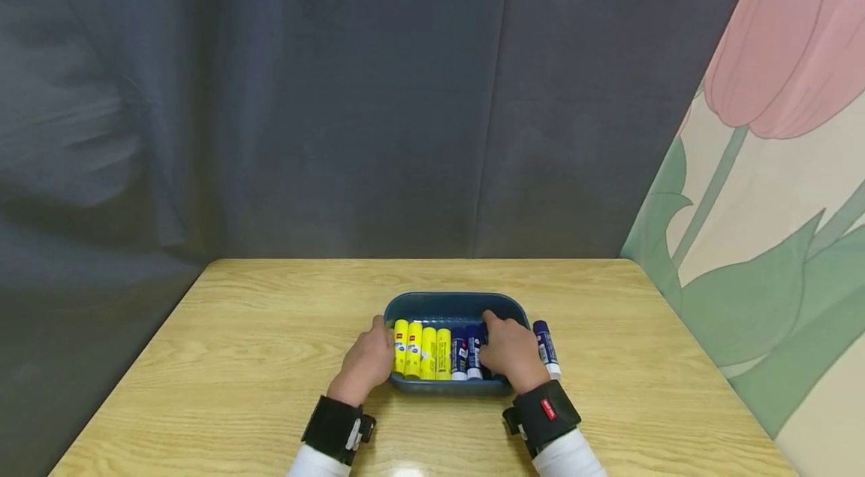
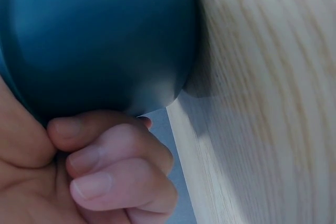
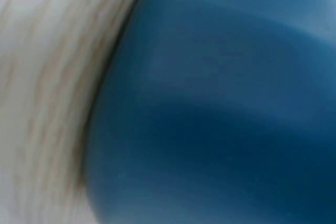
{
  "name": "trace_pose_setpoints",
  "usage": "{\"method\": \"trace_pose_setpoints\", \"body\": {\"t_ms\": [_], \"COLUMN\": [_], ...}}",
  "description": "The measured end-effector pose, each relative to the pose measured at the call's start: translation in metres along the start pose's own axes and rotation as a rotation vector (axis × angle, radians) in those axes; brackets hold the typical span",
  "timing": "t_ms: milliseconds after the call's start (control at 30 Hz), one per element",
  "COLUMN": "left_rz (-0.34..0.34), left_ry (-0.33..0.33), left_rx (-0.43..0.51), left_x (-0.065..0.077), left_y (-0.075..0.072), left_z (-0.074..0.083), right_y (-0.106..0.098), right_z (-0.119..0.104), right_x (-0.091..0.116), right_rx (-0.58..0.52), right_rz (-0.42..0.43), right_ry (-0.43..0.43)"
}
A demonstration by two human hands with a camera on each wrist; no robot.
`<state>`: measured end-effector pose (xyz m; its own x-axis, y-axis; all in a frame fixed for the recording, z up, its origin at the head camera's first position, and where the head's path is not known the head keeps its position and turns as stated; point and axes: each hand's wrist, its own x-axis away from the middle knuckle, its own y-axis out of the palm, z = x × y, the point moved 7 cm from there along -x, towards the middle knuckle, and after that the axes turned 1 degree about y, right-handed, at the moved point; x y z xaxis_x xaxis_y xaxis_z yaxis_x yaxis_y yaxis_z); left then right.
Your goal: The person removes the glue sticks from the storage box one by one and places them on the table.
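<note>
A person in white sleeves [image 1: 571, 456] and black wrist straps [image 1: 530, 435] works with both hands at a dark-blue bin [image 1: 446, 388] on a wood-grain table [image 1: 270, 357]. The left hand [image 1: 367, 358] grips the bin's left end, its fingers curled against the outer wall, as the left wrist view shows up close. The right hand [image 1: 515, 351] reaches over the bin's right end, fingers down inside among the dark-blue sticks [image 1: 474, 351]; whether it pinches one cannot be told, as the hand covers that spot and the right wrist view is blurred and filled mostly by blue wall. Inside the bin, four yellow sticks [image 1: 429, 353] stand in a row on the left, side by side, with the dark-blue sticks, white at their near ends, continuing the row to the right. One more dark-blue stick, the loose stick [image 1: 546, 349], rests on the table just outside the bin's right end, near the right hand, its white end toward the person. A dark curtain [image 1: 372, 101] hangs behind the table, beside a tulip-patterned panel [image 1: 764, 236] at right.
</note>
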<state>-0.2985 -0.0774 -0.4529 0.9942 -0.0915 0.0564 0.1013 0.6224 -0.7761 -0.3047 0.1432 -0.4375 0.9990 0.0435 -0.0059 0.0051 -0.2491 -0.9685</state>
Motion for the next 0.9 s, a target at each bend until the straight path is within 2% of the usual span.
{"method": "trace_pose_setpoints", "body": {"t_ms": [300,600,900], "left_rz": [-0.005,0.017,0.003], "left_ry": [-0.002,0.029,0.008], "left_rx": [0.003,0.01,0.011], "left_x": [0.0001,-0.0021,-0.0008], "left_y": [0.0005,-0.002,0.0006], "left_z": [0.0,0.002,0.0003], "right_y": [0.0016,0.0012,-0.0002], "right_z": [0.0011,0.0018,0.0003], "right_x": [-0.0016,-0.0041,-0.0007], "right_rx": [0.006,0.019,0.013], "right_rz": [-0.01,0.006,0.001], "right_ry": [-0.006,-0.024,-0.02]}}
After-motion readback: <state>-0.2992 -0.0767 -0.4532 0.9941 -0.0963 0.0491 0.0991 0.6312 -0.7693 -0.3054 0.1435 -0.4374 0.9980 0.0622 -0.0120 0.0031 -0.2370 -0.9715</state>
